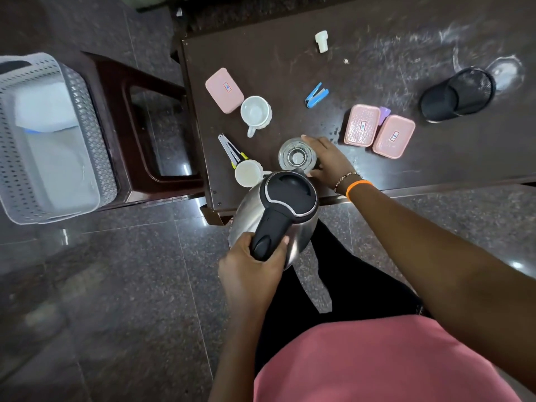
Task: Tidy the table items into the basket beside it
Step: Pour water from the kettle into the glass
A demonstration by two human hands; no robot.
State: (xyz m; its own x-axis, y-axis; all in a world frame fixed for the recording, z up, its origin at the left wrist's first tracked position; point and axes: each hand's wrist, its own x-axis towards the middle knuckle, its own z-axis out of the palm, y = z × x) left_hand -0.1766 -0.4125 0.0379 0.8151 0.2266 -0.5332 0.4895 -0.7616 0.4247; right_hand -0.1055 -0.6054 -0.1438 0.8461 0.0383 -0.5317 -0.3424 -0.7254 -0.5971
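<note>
My left hand (252, 268) grips the black handle of a steel electric kettle (278, 210), held in the air over the near edge of the dark table (377, 68). My right hand (327, 161) wraps around a clear glass (295, 153) standing on the table just beyond the kettle. On the table lie a pink lidded box (224, 89), two white cups (255, 113) (248, 173), tongs (230, 150), a blue stapler (316, 95), two more pink boxes (362, 125) (394, 136) and a small white bottle (321, 41). The grey perforated basket (87, 117) stands at the left.
The basket sits on a dark wooden stool (139, 123) left of the table and holds white containers. A black mesh cup (458, 94) lies on its side at the table's right. Polished stone floor surrounds the furniture.
</note>
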